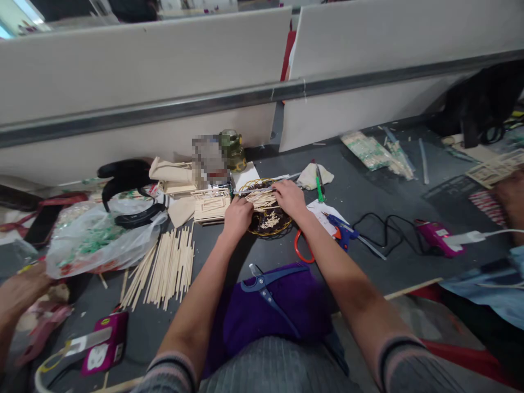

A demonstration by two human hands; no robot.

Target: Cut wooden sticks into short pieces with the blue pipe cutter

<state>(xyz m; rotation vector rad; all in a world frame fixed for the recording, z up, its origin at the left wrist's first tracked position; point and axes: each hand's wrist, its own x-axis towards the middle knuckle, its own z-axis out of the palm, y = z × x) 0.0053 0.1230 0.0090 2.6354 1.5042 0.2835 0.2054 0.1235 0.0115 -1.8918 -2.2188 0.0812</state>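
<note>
My left hand [238,215], fingers curled, is at the left rim of a dark wicker basket [266,234] with a yellowish edge. My right hand [290,197] reaches over the basket's right side with bent fingers. Between them lie thin wooden sticks [264,200] inside the basket, and in front of these a small heap of short cut pieces [270,220]. A thin pale strip [256,190] runs behind the sticks from one hand toward the other. What the fingertips grip is too small to make out. Left of my left hand are stacked stick frames [212,207].
Long loose sticks [170,267] and a plastic bag [102,240] lie left. A blue cutter [266,286] rests on purple cloth [282,311] at my lap. Right are red-handled scissors [303,248], a blue glue gun [341,229] and its cord. Other people's arms show at both sides.
</note>
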